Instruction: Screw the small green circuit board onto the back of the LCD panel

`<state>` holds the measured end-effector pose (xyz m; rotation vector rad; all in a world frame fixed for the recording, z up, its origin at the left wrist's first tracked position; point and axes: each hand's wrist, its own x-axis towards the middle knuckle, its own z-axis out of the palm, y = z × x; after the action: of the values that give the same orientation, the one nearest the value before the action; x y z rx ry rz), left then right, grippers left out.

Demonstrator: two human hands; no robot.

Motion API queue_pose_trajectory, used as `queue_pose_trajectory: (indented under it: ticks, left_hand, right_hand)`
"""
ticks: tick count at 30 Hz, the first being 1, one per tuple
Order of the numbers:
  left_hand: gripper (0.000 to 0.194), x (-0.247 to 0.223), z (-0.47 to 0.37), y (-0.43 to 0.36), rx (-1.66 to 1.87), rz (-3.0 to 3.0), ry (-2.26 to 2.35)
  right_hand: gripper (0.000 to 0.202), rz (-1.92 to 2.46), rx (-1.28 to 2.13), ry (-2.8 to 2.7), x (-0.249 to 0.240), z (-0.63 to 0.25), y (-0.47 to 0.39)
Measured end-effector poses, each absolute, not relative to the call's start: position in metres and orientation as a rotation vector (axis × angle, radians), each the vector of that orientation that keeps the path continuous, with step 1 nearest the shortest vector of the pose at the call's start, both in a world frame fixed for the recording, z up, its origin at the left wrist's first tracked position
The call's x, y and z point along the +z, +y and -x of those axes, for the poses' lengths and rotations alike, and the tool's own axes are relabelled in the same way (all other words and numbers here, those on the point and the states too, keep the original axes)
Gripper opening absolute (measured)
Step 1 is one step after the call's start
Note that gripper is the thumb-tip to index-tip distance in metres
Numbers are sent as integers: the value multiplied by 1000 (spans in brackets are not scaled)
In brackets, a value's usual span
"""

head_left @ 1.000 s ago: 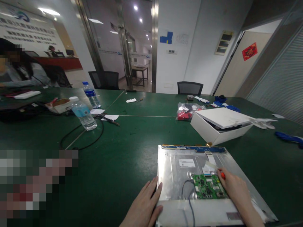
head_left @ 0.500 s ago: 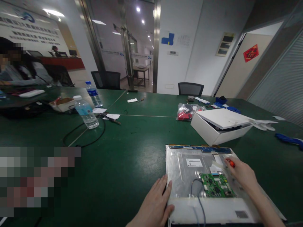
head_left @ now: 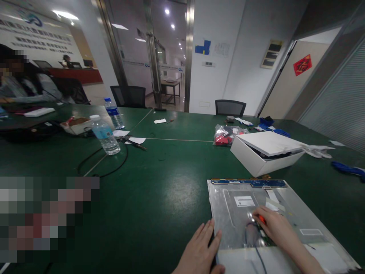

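Observation:
A flat metal-backed display panel point(head_left: 228, 213) lies face down on the green table, with a blue circuit strip point(head_left: 245, 183) along its far edge. My left hand point(head_left: 199, 245) rests against the panel's left edge, fingers stretched out and holding nothing. Closed round a small orange-handled tool point(head_left: 262, 219), my right hand point(head_left: 276, 228) is over the middle of the panel, by a round metal mount point(head_left: 251, 216). The tool's tip is hidden, so its kind cannot be told. Under this hand the green circuit board point(head_left: 266, 239) is mostly covered. A thin dark cable point(head_left: 259, 255) runs toward me.
Beyond the panel stands a white box point(head_left: 251, 160) with its lid askew, next to a plastic bag of red items point(head_left: 224, 140). Two water bottles point(head_left: 105, 137) and a corded pen-shaped tool point(head_left: 137, 144) are at left. A person point(head_left: 31, 82) sits far left.
My right hand has moved left and nearer, from beside the white ribbon to over the green board, keeping the orange-handled tool. The panel and my left hand appear shifted slightly right.

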<state>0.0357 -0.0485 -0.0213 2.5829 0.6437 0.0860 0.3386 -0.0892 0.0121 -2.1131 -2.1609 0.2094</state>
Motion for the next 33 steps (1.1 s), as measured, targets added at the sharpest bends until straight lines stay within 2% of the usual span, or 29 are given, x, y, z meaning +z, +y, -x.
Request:
queue_pose_trajectory:
  ticks: [7, 14, 19, 22, 26, 33]
  left_hand:
    - [73, -31, -62, -50, 186, -2554, 605]
    - [74, -25, -82, -52, 167, -2531, 606]
    - [85, -14, -93, -50, 180, -2538, 508]
    - [89, -13, -101, -49, 176, -2597, 463]
    - [88, -11, -114, -46, 194, -2649, 454]
    - [90, -5, -127, -43, 260, -2634, 431]
  right_hand:
    - [28, 2227, -38, -2132, 8, -358, -99]
    - [29, 2216, 132, -1949, 13, -375, -90]
    - [30, 2256, 91, -1847, 10, -396, -80]
    - [30, 2206, 101, -1818, 9, -415, -96]
    - [24, 2193, 327, -1834, 0, -434, -130]
    - [28, 2163, 230, -1736, -15, -449, -149]
